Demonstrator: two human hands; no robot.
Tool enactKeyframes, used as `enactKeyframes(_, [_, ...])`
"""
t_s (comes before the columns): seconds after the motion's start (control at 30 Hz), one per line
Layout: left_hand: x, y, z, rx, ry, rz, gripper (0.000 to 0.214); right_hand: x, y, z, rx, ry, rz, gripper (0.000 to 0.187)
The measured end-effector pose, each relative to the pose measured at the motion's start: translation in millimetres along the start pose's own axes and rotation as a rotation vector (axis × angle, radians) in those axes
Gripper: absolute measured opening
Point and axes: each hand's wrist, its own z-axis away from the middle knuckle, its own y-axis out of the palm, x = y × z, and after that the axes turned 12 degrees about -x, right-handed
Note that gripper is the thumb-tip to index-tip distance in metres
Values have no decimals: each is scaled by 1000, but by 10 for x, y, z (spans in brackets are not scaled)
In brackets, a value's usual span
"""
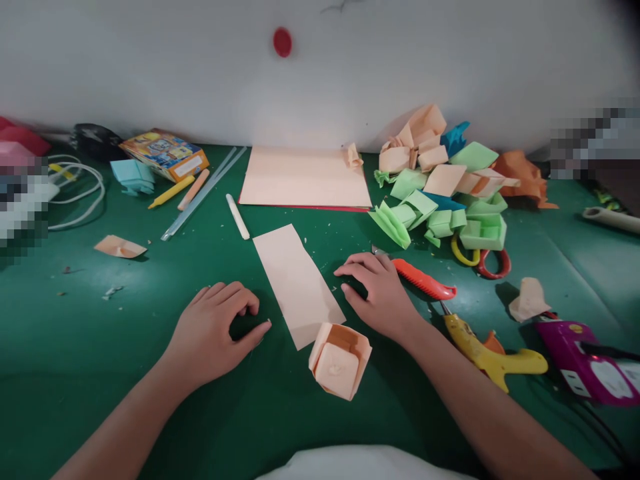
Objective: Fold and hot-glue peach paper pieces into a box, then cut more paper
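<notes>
A peach paper strip (296, 281) lies on the green table between my hands. My left hand (216, 328) rests on the table left of it, fingers curled loosely, thumb out, holding nothing. My right hand (376, 293) rests palm down right of the strip, its fingers bent at the strip's edge, with nothing in it. A folded peach paper box (341, 360) sits in front of the strip near my right wrist. An orange utility knife (425, 281) lies just behind my right hand.
A peach sheet stack (305, 177) lies at the back centre. A pile of folded green, peach and blue papers (440, 193) sits back right, with scissors (481, 261). A yellow glue gun (487, 352) and purple device (585, 363) are right. Glue sticks (237, 216), markers and a box (165, 155) are left.
</notes>
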Motion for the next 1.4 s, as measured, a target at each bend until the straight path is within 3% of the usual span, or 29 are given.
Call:
enactKeyframes(0.47, [16, -9, -15, -10, -24, 10, 15, 6, -21, 9, 40, 2, 22, 26])
enactKeyframes(0.63, [23, -50, -35, 4, -53, 47, 15, 49, -126, 2, 167, -91, 20, 39])
enactKeyframes(0.73, [87, -88, -30, 12, -106, 107, 16, 55, -182, -1, 263, -185, 18, 37])
enactKeyframes(0.93, [207, -139, -13, -129, -254, 122, 18, 14, -180, 33, 257, -109, 68, 40])
enactKeyframes(1.03, [161, -104, -34, -127, -185, 135, 17, -10, -175, 59, 212, -34, 97, 35])
enactKeyframes(1.17, [-2, 2, -135, -79, 40, 132, 18, -36, -160, 77, 143, -36, 75, 27])
enactKeyframes(1.33, [-246, 163, -431, 6, 295, 141, 59, -51, -150, 58, 22, -71, -49, 12])
enactKeyframes(1.4, [-309, 215, -579, -20, 317, 199, 47, -45, -177, 45, -16, -45, -132, 12])
